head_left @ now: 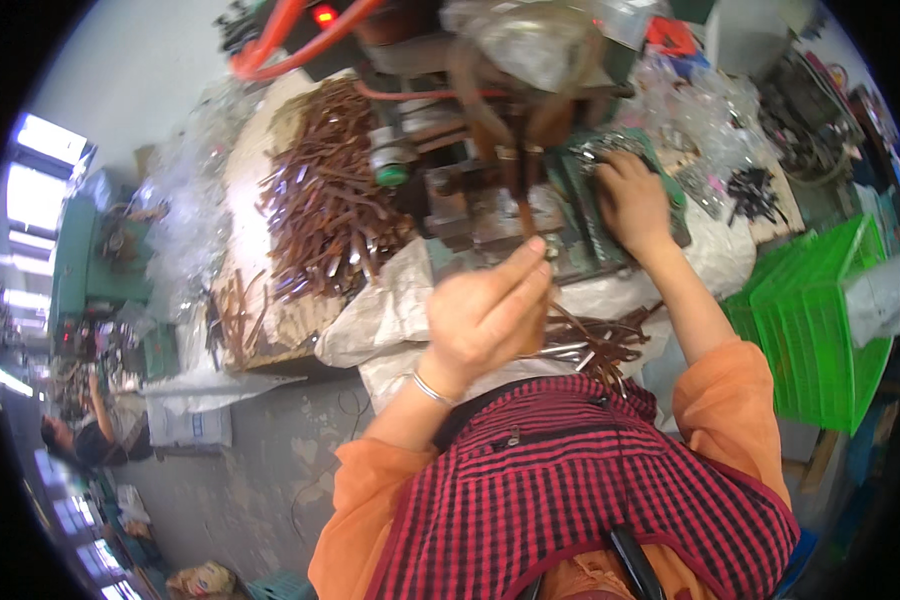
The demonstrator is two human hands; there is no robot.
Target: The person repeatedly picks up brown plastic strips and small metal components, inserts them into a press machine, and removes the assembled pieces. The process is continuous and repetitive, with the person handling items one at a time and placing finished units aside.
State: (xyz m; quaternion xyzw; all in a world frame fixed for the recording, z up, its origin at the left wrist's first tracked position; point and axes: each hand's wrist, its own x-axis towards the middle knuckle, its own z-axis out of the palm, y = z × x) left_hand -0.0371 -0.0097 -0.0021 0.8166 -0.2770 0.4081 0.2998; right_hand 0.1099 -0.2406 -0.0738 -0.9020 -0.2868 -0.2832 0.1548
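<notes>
My left hand [485, 315], with a bangle at its wrist, is closed in a pinch in front of a bench machine [460, 190]. Its fingertips are on the end of a narrow brown strap [526, 216] that runs up toward the machine's working head. On the right, my right hand [634, 205] reaches into a green tray [678, 205] of small shiny metal pieces [610, 142]. Those fingers are bent down together among the pieces; whatever they grip is hidden. More brown straps [600, 340], some with metal ends, lie in my lap area below the machine.
A big heap of brown straps [335, 190] covers the bench left of the machine. Clear plastic bags [705, 110] and black pieces [755, 193] lie at right. A green plastic crate [810, 310] stands by my right arm. Orange tubing [270, 45] hangs overhead. Another person [95, 435] works far left.
</notes>
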